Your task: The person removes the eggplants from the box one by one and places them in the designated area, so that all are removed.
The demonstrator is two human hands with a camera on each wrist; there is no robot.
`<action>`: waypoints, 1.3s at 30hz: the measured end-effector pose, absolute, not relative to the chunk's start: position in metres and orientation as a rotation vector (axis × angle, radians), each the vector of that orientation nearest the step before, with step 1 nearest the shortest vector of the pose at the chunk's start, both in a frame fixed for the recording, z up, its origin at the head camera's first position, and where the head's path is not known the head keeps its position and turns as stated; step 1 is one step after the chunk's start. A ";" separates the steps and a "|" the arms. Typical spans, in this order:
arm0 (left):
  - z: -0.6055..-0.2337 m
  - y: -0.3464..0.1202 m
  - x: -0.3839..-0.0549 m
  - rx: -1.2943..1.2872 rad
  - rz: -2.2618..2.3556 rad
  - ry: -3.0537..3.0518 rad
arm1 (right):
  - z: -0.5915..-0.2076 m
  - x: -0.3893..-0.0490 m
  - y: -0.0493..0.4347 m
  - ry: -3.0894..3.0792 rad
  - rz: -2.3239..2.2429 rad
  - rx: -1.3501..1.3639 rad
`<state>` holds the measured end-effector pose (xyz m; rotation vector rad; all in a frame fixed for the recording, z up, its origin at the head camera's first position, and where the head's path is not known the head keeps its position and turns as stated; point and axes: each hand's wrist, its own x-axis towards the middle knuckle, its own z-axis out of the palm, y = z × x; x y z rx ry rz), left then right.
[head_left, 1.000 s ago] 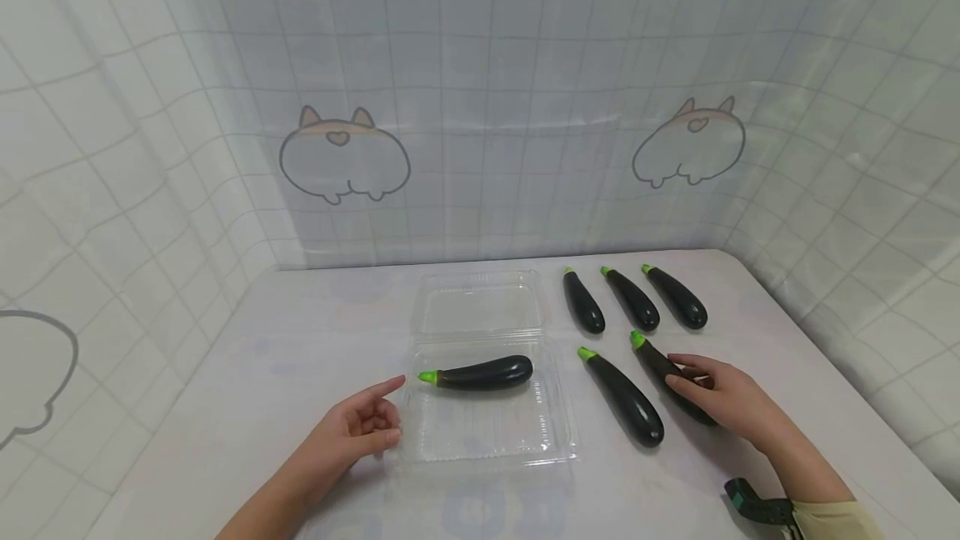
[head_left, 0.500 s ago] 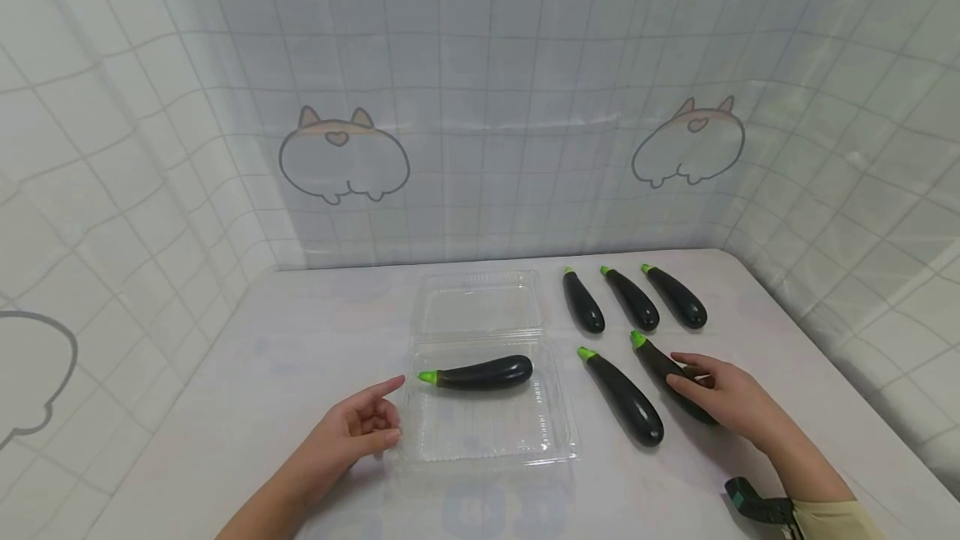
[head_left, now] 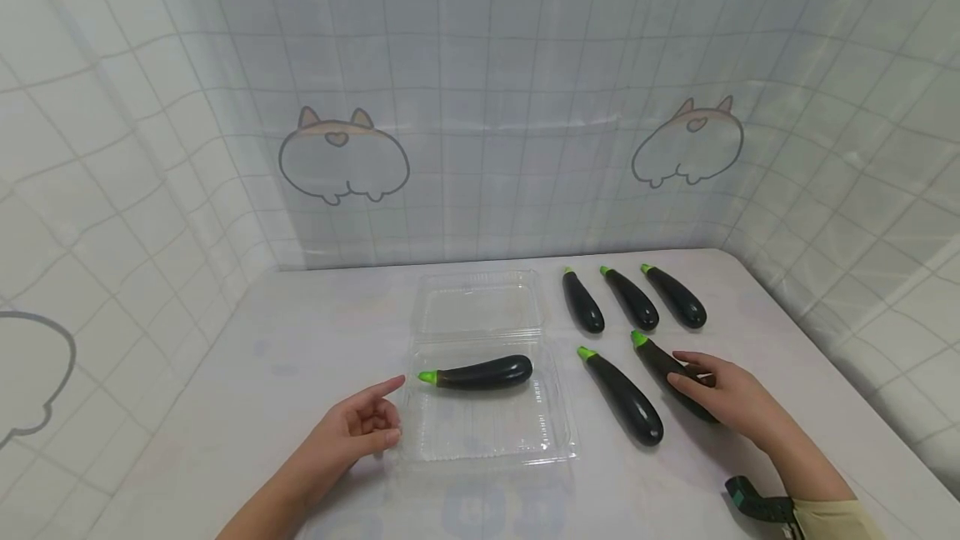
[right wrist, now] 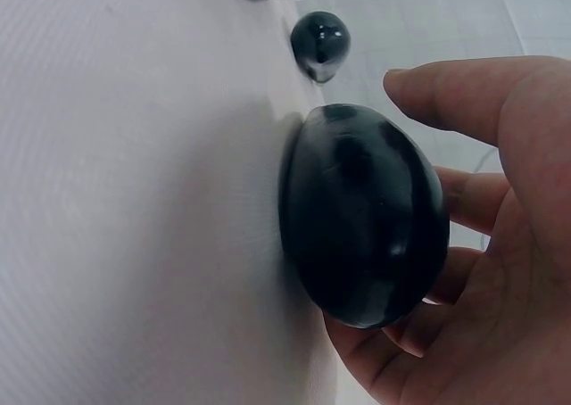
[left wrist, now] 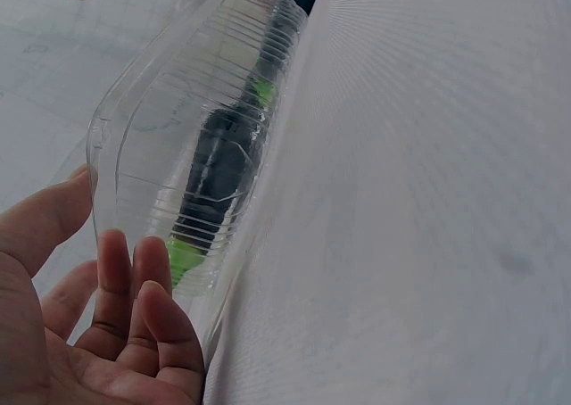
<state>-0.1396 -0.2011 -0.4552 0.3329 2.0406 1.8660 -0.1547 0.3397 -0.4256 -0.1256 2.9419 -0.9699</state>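
Note:
My right hand holds an eggplant lying on the table, thumb on its near side and fingers curled over the far side. The right wrist view looks at the rounded dark end of this eggplant, with the fingers around its lower side. At the left edge of a clear plastic clamshell box is my left hand, index finger extended and the others loosely bent. In the left wrist view, the thumb is right at the rim. One eggplant lies crosswise inside the box, green stem to the left.
A further eggplant lies between box and right hand. Three more, including the leftmost eggplant, lie in a row at the back right. The box's lid is folded back flat. Sheeting with a grid print surrounds the table.

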 end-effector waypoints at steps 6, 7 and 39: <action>-0.455 -0.201 -0.140 0.339 1.865 2.041 | -0.425 -0.155 0.340 2.949 -0.956 -0.114; -0.455 -0.201 -0.140 0.333 1.864 2.041 | -0.425 -0.155 0.340 2.950 -0.952 -0.108; -0.448 -0.200 -0.139 0.298 1.854 2.047 | -0.368 -0.164 0.331 3.095 -0.961 -0.404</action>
